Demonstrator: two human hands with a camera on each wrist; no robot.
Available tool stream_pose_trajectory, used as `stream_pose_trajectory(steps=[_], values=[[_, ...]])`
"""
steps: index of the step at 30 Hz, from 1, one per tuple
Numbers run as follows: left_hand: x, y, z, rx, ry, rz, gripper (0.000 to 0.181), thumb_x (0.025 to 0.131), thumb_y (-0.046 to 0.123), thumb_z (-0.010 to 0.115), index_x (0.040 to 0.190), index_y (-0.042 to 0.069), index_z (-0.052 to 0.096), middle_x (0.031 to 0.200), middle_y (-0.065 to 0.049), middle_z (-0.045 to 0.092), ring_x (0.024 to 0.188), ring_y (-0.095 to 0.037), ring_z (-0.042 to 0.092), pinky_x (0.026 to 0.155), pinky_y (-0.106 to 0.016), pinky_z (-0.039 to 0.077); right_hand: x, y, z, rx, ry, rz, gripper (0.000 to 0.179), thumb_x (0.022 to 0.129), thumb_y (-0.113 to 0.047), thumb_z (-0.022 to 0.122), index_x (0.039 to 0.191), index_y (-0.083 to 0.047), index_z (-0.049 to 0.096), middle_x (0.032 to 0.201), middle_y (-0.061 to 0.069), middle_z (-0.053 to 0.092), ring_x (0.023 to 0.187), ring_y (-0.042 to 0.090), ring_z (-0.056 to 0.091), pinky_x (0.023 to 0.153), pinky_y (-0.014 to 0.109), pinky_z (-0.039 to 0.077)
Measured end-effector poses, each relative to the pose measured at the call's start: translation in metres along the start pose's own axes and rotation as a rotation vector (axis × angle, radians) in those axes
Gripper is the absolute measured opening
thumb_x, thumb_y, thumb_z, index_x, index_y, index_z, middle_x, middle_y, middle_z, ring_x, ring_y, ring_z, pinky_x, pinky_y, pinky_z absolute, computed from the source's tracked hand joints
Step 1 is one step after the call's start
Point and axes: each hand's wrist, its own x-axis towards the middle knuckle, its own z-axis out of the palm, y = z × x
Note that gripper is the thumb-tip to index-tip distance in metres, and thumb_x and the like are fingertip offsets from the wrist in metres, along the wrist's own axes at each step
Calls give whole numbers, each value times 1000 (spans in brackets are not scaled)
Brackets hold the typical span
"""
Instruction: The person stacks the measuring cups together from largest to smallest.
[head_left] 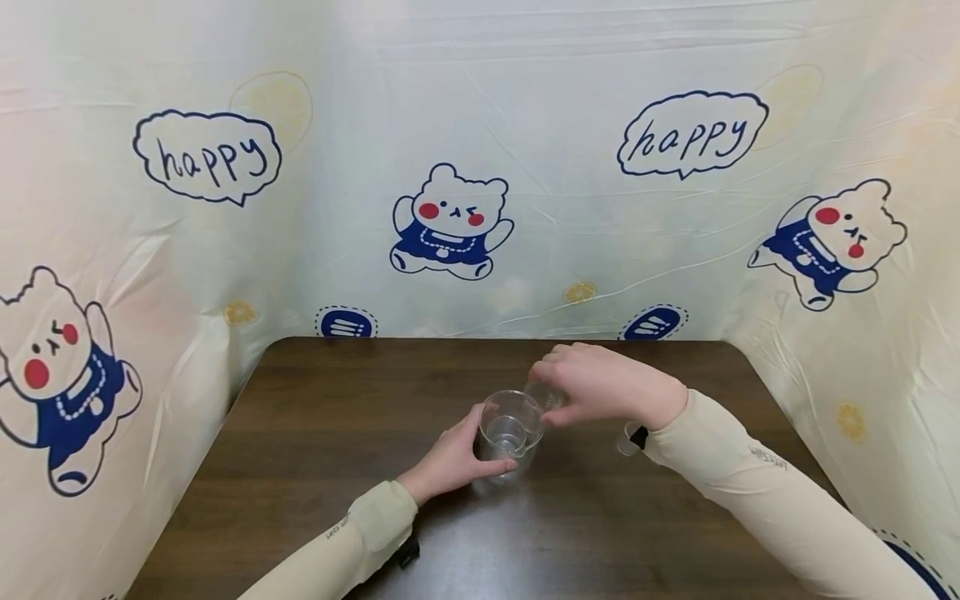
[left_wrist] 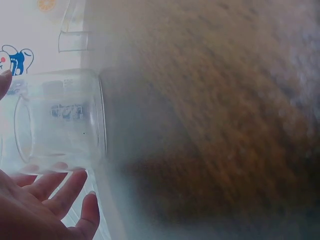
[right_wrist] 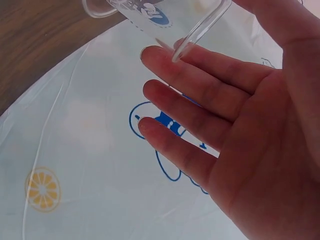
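Observation:
A clear glass beaker (head_left: 528, 457) stands on the brown table, with faint markings on its wall in the left wrist view. My left hand (head_left: 453, 454) grips it from the left, thumb across the near side and fingers around the far side. Inside it shows a smaller clear round glass form (left_wrist: 24, 127). Just right of the beaker's rim, my right hand (head_left: 596, 383) pinches a small clear glass vessel (head_left: 546, 393), mostly hidden by the fingers. The right wrist view shows this vessel's thick rim (right_wrist: 200, 31) at the fingertips, the other fingers extended beneath it.
Another clear glass piece (head_left: 627, 442) sits on the brown table (head_left: 337, 400) beside the right wrist, partly covered by it. Pale printed cloth (head_left: 562, 233) hangs around the table's back and both sides.

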Motion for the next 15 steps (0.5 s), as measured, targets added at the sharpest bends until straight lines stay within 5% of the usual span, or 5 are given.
stream_pose_trajectory(steps=[15], values=[[-2,1,-1,-29,-23,-11,91,85,56,83,154,19,37,150,-1,53,125,-22,59,102,-47,49,21,-7,15,-27,-35,-40,36,85,-33,84,111,-9,73,99,1,73,93,20,64,83,38,55]])
